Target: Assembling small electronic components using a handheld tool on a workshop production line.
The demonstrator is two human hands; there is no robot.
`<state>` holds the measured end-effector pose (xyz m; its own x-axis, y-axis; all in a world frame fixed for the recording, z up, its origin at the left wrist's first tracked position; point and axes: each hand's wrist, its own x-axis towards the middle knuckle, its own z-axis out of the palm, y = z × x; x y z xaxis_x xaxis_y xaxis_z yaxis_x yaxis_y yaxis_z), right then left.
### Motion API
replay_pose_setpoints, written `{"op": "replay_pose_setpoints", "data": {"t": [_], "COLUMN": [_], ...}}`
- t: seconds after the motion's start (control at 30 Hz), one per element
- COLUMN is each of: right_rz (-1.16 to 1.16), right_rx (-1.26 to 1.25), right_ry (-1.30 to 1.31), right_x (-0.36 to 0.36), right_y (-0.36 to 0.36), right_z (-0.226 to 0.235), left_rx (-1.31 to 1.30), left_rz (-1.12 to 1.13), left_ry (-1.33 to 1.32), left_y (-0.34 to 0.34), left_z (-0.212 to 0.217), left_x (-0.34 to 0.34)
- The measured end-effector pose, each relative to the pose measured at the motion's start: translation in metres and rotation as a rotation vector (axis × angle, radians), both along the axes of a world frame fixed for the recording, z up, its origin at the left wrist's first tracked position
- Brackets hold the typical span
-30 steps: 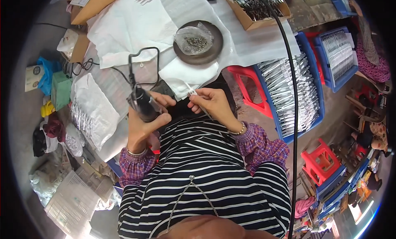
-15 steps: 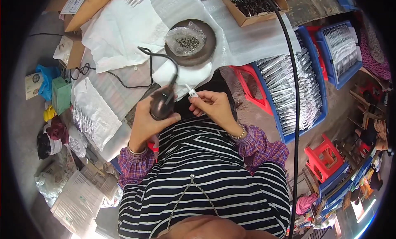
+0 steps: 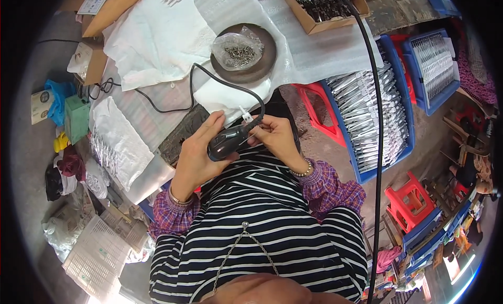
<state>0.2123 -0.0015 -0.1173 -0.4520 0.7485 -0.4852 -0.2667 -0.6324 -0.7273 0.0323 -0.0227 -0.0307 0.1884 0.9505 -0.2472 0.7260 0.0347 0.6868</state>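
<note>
My left hand (image 3: pixel 196 154) is wrapped round a dark, rounded hand-held power tool (image 3: pixel 226 142) with a black cord. The tool lies slantwise, its cord end up and to the right, close to my right hand. In my right hand (image 3: pixel 273 137), pinched between thumb and fingers, is a small white plastic part (image 3: pixel 246 115) with a thin stem pointing up. The tool and cord partly cover this part, so I cannot tell whether the two touch. Beyond the hands, a clear plastic bag (image 3: pixel 238 50) of small metal pieces lies on a round dark dish (image 3: pixel 267 60).
At right, a blue crate (image 3: pixel 408 147) holds many white and silver long parts beside a red stool (image 3: pixel 319 115). A cardboard box (image 3: pixel 314 27) of dark metal parts stands at the back. White cloth (image 3: pixel 152 47) covers the table's left. A black cable (image 3: pixel 378 173) hangs down at right.
My left hand has turned the power tool from near upright to slanting, and its cord end has swung right toward the white part. My right hand stays almost in place.
</note>
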Motion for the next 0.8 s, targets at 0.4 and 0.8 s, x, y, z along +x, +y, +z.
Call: {"op": "replay_pose_setpoints", "data": {"t": [0.4, 0.8], "right_rz": [0.072, 0.141], "right_rx": [0.123, 0.018], "right_ry": [-0.121, -0.087], "right_x": [-0.013, -0.018], "right_y": [0.007, 0.012], "right_z": [0.004, -0.012], "left_rx": [-0.075, -0.097], "left_rz": [-0.031, 0.141], "left_ry": [-0.103, -0.260], "left_y": [-0.007, 0.017], "left_z": [0.005, 0.009], "left_x": [-0.008, -0.006]}}
